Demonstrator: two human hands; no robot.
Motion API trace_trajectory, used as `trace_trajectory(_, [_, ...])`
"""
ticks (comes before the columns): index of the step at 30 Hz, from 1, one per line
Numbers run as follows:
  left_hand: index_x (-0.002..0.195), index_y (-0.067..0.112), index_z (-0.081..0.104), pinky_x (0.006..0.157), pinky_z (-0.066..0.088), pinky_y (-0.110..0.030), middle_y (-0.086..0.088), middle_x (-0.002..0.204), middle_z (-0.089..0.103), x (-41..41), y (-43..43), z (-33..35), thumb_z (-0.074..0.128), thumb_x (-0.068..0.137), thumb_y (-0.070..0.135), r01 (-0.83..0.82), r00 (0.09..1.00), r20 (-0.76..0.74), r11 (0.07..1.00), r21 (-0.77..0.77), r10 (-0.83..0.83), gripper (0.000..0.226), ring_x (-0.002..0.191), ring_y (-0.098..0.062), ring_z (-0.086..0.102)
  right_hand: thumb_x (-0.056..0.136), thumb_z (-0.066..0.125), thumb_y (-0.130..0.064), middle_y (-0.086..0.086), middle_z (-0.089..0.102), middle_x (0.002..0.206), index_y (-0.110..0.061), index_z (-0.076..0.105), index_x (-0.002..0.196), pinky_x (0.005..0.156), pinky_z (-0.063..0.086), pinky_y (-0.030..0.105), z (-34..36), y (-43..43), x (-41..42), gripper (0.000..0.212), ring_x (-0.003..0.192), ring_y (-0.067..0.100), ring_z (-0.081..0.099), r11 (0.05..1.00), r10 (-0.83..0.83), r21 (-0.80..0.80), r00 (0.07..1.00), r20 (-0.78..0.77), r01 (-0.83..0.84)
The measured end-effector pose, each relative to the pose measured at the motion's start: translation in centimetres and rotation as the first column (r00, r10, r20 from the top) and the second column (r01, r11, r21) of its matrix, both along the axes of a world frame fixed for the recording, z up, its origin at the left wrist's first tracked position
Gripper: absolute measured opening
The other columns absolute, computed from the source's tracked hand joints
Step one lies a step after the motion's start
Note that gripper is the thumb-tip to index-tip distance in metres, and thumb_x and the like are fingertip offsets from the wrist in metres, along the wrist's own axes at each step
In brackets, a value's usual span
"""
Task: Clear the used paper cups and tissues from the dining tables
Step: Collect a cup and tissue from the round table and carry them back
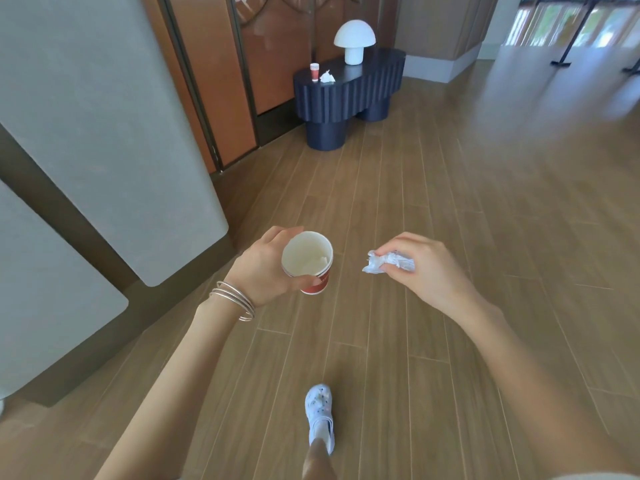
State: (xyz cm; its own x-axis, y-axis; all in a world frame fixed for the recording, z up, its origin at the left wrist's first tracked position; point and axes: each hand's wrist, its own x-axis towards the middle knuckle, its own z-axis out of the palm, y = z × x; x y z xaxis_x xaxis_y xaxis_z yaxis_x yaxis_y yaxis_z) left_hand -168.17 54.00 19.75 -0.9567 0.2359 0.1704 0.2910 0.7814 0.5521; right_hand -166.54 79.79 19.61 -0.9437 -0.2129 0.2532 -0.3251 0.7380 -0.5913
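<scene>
the red paper cup [308, 263] sits upright in the left hand [265, 268], fingers curled round its far side and the thumb pressed on the near wall just under the rim. its white inside faces the camera, and a bit of white paper seems to lie against the inner wall on the right. a crumpled tissue [388, 262] is pinched in the right hand [420, 268], thumb and fingertips closed over it, one loose end sticking out to the left toward the cup. cup and tissue are near each other but apart, both held over the wooden plank floor [450, 202].

thin silver bangles [232, 300] ring the left wrist. below the hands, one foot in a white clog [320, 415] steps on the planks.

further ahead, a dark blue fluted console table [349, 95] stands against a brown panelled wall [225, 81]. on its left end a second red and white paper cup [314, 72] stands upright, with another crumpled tissue [327, 77] just beside it on the right. a white mushroom lamp [354, 41] stands well apart from them toward the table's right end. grey rounded panels [104, 116] fill the left side of the view.
</scene>
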Motion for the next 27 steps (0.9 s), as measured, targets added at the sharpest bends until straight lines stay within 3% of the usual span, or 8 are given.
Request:
trace_trajectory(12, [0.135,0.024,0.038,0.086,0.051,-0.043,0.003,0.128,0.046,-25.1,-2.6,0.9,0.079,0.062,0.046,0.057,0.998,0.027,0.997,-0.052,-0.056,0.086,0.108,-0.020,0.052,0.082,0.065,-0.015,-0.009,0.063,0.095,-0.024,0.068,0.093,0.072,0.050,0.043,2.2,-3.0,-24.8,0.014,0.086,0.013,0.059,1.000,0.007,0.025,1.000,-0.027,-0.006])
trace_trajectory(27, [0.134,0.025,0.040,0.090,0.048,-0.042,0.005,0.129,0.046,-50.7,-2.0,-0.3,0.080,0.063,0.042,0.023,0.998,0.067,0.999,-0.035,-0.021,0.083,0.112,-0.018,0.051,0.083,0.064,-0.019,-0.012,0.063,0.095,-0.026,0.068,0.093,0.069,0.048,0.035,-0.1,-2.4,-51.1,0.013,0.086,0.012,0.059,0.999,0.022,0.046,0.999,0.026,-0.023])
